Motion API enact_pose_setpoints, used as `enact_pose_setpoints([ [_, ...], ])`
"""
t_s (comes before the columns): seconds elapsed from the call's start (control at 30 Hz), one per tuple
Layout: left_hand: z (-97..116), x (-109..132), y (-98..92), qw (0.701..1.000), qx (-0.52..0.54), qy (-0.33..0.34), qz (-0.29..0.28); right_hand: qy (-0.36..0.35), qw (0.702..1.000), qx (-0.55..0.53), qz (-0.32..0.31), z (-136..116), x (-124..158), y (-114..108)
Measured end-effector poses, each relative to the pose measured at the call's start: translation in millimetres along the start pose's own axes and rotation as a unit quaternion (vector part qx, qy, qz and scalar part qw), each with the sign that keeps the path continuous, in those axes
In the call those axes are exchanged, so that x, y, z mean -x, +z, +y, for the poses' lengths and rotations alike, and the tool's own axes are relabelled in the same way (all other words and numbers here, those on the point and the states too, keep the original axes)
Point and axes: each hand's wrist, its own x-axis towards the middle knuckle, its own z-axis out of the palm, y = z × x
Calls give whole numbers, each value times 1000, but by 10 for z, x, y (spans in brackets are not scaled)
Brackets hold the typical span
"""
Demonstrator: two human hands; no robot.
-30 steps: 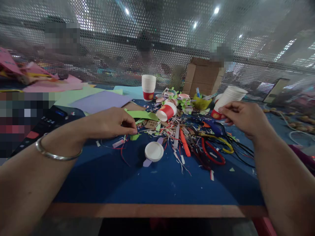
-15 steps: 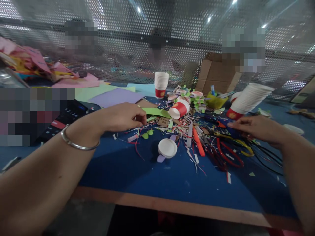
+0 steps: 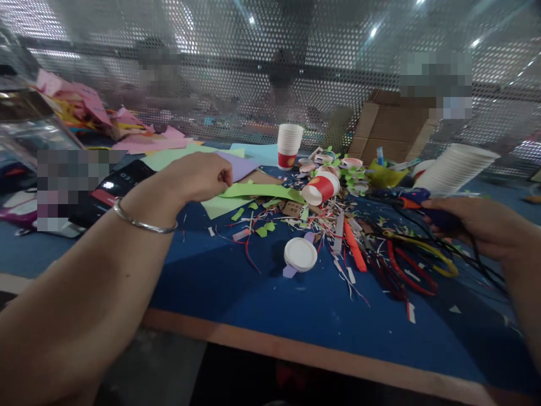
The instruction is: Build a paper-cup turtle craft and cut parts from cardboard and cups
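My left hand point(image 3: 198, 176), with a silver bangle at the wrist, hovers over purple paper point(image 3: 240, 165), just above the left end of a bright green paper strip point(image 3: 264, 192). Its fingers are curled together; anything between them is hidden. At the right, my right hand point(image 3: 490, 223) is wrapped round a dark blue hot glue gun point(image 3: 442, 218) with an orange part near the nozzle and a black cord. A round white paper piece point(image 3: 300, 254) with purple tabs lies in front. Behind it, a red and white paper cup point(image 3: 321, 187) lies on its side.
Paper scraps point(image 3: 313, 220) and red-handled scissors point(image 3: 408, 270) cover the middle and right. Stacked cups point(image 3: 289, 144) stand at the back, and another cup stack point(image 3: 460, 166) leans at right. A phone point(image 3: 114, 189) is at left. Cardboard point(image 3: 386, 127) rests against perforated metal.
My left hand has moved up and back from the scraps, uncovering light green paper. My right hand now grips the glue gun and has lifted it. The view has shifted slightly left.
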Motion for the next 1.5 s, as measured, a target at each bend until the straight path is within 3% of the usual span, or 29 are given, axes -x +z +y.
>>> enact_pose_setpoints([
  [0.2, -55, -203, 219, 992, 63, -25, 104, 42, 994, -97, -3, -202, 151, -7],
  [0.37, 53, -468, 501, 991, 94, 24, 90, 40, 991, -126, -5, -262, 248, 35],
  [0.5, 79, -556, 583, 991, 104, 36, 72, 30, 990, -139, -11, -256, 264, 44],
  [0.63, 53, -539, 615, 987, 133, 51, 70, 29, 988, -147, -24, -265, 292, 54],
  [0.73, 28, -533, 617, 982, 156, 37, 99, 30, 987, -153, -26, -282, 317, 56],
  [0.87, 113, -454, 477, 960, 199, 5, 198, 28, 982, -181, -39, -314, 343, 35],
  [0.93, 280, -318, 350, 917, 277, 43, 283, 24, 977, -205, -45, -334, 358, 19],
  [0.97, 395, -223, 287, 903, 304, 73, 294, 21, 975, -217, -47, -345, 368, 14],
  [1.0, 524, -116, 234, 893, 329, 101, 290, 20, 972, -228, -50, -356, 380, 11],
  [1.1, 915, 206, 162, 874, 371, 261, 173, 19, 965, -256, -51, -384, 425, 25],
  [1.17, 1111, 351, 194, 846, 362, 370, 128, 13, 962, -265, -58, -395, 453, 48],
  [1.27, 1247, 419, 289, 827, 340, 438, 93, -1, 963, -258, -79, -394, 474, 74],
  [1.4, 1194, 394, 320, 850, 284, 442, 36, 2, 966, -247, -81, -379, 471, 64],
  [1.5, 1075, 420, 242, 911, 235, 339, 13, -2, 962, -256, -96, -376, 476, 47],
])
